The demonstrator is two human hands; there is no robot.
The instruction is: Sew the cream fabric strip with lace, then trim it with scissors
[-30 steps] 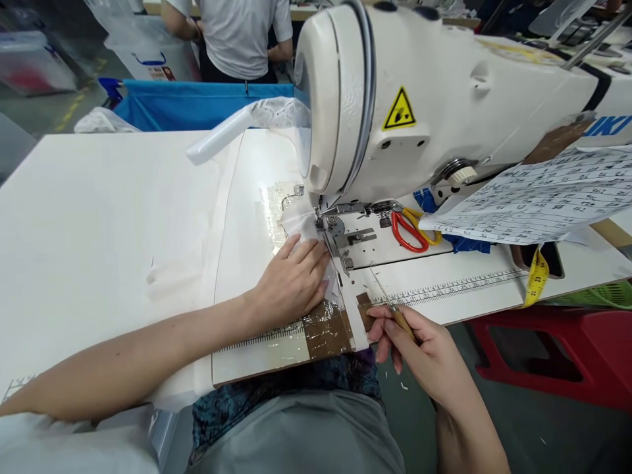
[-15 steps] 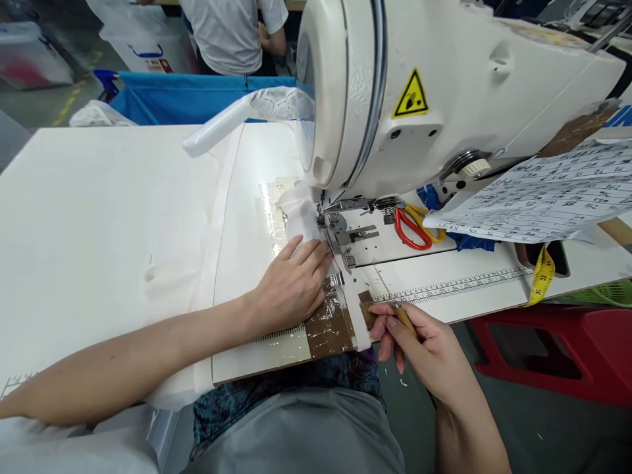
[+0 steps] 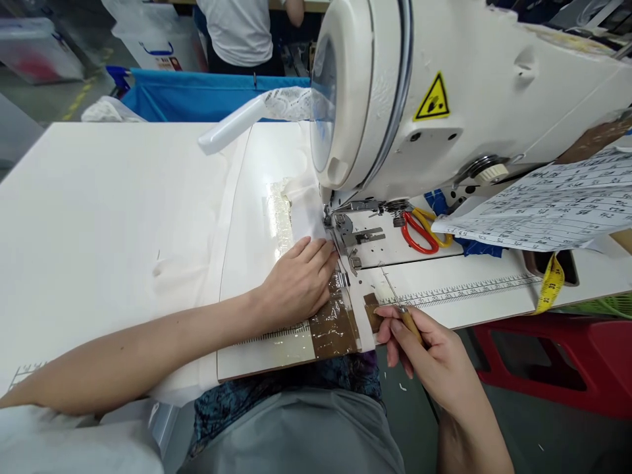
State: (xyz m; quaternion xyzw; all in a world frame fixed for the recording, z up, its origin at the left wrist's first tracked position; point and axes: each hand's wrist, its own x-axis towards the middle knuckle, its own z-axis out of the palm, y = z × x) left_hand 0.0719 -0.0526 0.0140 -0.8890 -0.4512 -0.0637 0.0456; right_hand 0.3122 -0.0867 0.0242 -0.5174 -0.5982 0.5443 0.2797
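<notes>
My left hand (image 3: 299, 280) lies flat, fingers stretched side by side, on white fabric (image 3: 307, 217) just in front of the needle area of a white sewing machine (image 3: 380, 151). Beside those fingertips, a narrow white strip (image 3: 360, 319) runs from the presser foot down over the table's front edge. My right hand (image 3: 429, 349) is closed round the wooden handle of an awl (image 3: 411, 324). The awl's thin metal shaft points up and left over the table, apart from the fabric. Brown tape (image 3: 333, 326) covers the table between my hands.
Scissors (image 3: 422, 234) with red and yellow handles lie under the machine arm. Written paper sheets (image 3: 543, 197) hang at the right, near a yellow tape measure (image 3: 550, 283). A red stool (image 3: 582, 362) stands below. Behind a blue cloth bin (image 3: 197, 95) is another person (image 3: 239, 33).
The whole view has shifted, so the machine and table appear farther right. My hands keep nearly the same pose on the fabric and awl. The person behind has moved an arm.
</notes>
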